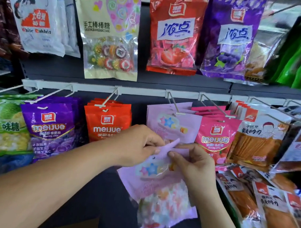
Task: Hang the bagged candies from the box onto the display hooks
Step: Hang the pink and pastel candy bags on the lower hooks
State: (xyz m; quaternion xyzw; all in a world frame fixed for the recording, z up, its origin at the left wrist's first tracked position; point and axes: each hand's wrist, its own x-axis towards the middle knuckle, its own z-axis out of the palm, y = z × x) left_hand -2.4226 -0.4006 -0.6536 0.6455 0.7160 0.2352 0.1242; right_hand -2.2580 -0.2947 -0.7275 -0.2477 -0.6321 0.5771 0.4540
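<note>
A pale pink candy bag [158, 193] with star candies printed on it hangs tilted in front of me, its top edge folded. My left hand [135, 145] pinches that top edge from the left. My right hand [194, 164] pinches it from the right, thumb on the front. Just above, matching pink bags [174, 125] hang on a white display hook [174, 105]. The held bag's hole sits below the hook's tip and is off the hook. No box is clearly in view.
The lower rail holds hooks with green durian candy [5, 127], purple meijue bags [52, 128], red meijue bags [106, 122], pink meijue bags [217, 138] and orange snack packs [259, 141]. More bags hang on the upper row. Orange packs [265, 207] lie at lower right.
</note>
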